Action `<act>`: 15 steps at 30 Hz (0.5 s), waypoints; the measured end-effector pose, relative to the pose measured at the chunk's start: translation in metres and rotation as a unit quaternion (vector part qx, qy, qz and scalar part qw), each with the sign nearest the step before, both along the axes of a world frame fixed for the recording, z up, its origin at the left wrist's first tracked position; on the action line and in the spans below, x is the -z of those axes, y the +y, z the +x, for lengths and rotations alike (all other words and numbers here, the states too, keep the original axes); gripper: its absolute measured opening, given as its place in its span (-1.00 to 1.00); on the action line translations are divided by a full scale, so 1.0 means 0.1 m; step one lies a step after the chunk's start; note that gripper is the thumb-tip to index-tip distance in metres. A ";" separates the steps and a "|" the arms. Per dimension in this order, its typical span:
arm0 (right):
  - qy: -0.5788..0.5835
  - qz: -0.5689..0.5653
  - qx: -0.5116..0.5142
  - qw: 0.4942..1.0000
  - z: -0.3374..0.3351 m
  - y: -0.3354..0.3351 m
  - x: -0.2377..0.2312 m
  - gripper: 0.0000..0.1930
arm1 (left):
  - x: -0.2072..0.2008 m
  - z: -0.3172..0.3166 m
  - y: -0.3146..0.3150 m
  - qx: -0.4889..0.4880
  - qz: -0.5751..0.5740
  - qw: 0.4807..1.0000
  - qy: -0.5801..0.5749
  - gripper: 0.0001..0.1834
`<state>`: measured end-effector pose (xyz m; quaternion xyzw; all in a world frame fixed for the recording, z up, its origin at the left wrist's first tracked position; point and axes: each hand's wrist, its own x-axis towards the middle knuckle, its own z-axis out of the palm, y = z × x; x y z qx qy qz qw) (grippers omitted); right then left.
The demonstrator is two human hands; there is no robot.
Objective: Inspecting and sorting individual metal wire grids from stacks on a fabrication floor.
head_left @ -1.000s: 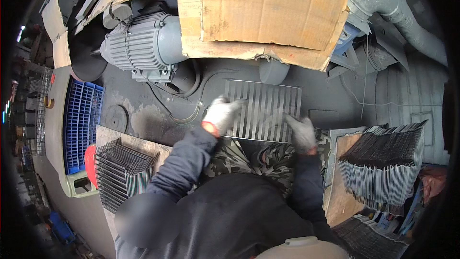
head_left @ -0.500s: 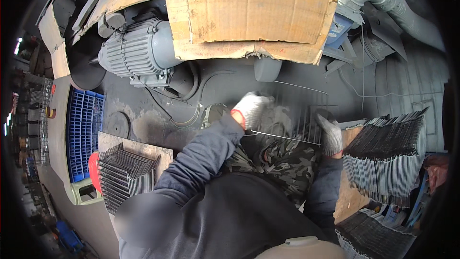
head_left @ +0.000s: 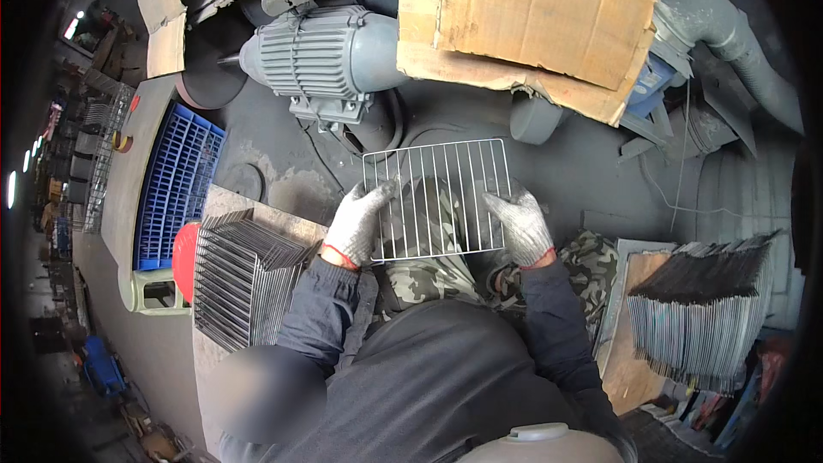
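A rectangular wire rack [head_left: 439,199] with thin parallel bars is held over my lap, between both gloved hands. My left hand [head_left: 360,216], in a white knit glove, grips its left edge with the thumb over the bars. My right hand [head_left: 521,221], gloved alike, has hold of its right edge. On the left, close to my left forearm, a stack of similar racks [head_left: 249,279] rests on a board [head_left: 221,202]. A larger stack of racks [head_left: 699,313] stands at the right on another board [head_left: 633,351].
Ahead lies a grey electric motor [head_left: 313,56] beside a cardboard-covered machine [head_left: 536,21]. A grey duct [head_left: 707,30] bends down at the far right. Left are a blue plastic crate [head_left: 180,184] and a red round seat [head_left: 184,261]. Cables run across the floor.
The wire rack, blurred and tilted before, is now steady and squarely facing me. My left hand has come lower and left, my right hand also left. The whole view has swung leftward.
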<state>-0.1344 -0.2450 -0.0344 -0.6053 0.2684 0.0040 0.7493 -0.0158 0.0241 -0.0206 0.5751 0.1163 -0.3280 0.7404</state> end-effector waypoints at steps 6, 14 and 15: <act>-0.046 -0.040 0.028 0.998 -0.67 -0.12 -0.13 -0.59 | 0.06 -0.39 -0.25 0.033 -0.006 0.993 -0.113 -0.66; -0.085 -0.044 0.130 0.987 -1.21 -0.09 -0.42 -0.72 | -0.28 -0.70 -0.44 0.083 -0.052 0.974 -0.203 -0.70; -0.092 -0.054 0.109 0.988 -1.26 -0.12 -0.44 -0.73 | -0.28 -0.71 -0.44 0.090 -0.060 0.972 -0.210 -0.70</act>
